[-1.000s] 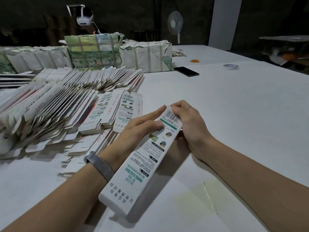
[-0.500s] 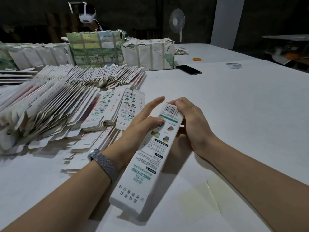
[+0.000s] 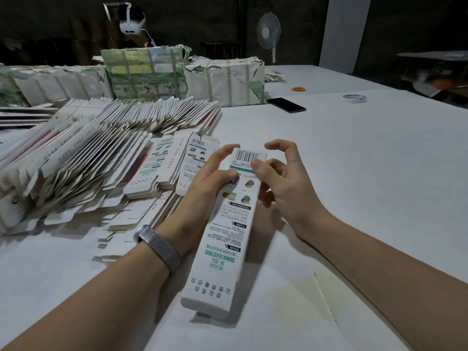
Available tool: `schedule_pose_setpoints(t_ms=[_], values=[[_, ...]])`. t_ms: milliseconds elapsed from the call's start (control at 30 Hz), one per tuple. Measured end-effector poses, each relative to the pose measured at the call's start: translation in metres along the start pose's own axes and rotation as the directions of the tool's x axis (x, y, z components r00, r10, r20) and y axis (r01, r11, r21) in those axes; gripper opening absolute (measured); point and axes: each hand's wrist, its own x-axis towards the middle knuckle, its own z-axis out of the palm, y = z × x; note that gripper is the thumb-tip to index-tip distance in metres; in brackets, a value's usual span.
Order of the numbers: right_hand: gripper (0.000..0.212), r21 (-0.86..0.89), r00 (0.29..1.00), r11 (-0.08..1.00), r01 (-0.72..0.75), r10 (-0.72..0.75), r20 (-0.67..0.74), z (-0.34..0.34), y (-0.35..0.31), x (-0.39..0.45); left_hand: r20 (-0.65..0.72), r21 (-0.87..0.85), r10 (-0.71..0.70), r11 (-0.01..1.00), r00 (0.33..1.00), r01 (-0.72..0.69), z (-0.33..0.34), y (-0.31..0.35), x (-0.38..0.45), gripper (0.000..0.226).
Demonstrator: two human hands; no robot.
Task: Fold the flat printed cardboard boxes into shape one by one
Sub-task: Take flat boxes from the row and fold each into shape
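A long white printed box (image 3: 222,239), folded into a tube, lies slanted over the white table (image 3: 367,178) between my hands. Its barcode end points away from me. My left hand (image 3: 202,188) holds its left side, thumb on the printed face and index finger stretched toward the far end. At the right of the barcode end, my right hand (image 3: 286,188) has its thumb on the top face and lower fingers against the side, with the index finger lifted clear. A big fanned pile of flat boxes (image 3: 76,158) lies left, with a short stack (image 3: 162,168) beside my left hand.
Wrapped paper bundles (image 3: 222,82) stand along the back of the table. A black phone (image 3: 286,105), a tape roll (image 3: 354,98) and an orange ring (image 3: 299,89) lie at the far right. A standing fan (image 3: 268,31) is behind the table.
My right hand has come off the box's far end and opened its upper fingers; the thumb now sits on the top face. The box has swung a little more upright in view.
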Motion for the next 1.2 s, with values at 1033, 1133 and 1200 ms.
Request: schedule_pose_setpoints(t_ms=[1033,1133,1200], values=[[0.003,0.030,0.968,1.000,-0.005,0.012,-0.251,-0.003,-0.001,0.009,0.002,-0.060,-0.021,0.998,1.000,0.022,0.012,0.003,-0.005,0.038],[0.002,0.030,0.970,0.999,-0.016,0.023,-0.243,-0.008,-0.004,0.010,-0.003,-0.019,-0.019,1.000,1.000,0.019,0.013,0.003,-0.007,0.033],[0.002,0.040,0.971,0.999,-0.018,0.027,-0.237,-0.010,-0.005,0.010,-0.009,0.008,-0.022,1.000,1.000,0.022,0.012,0.003,-0.008,0.031]])
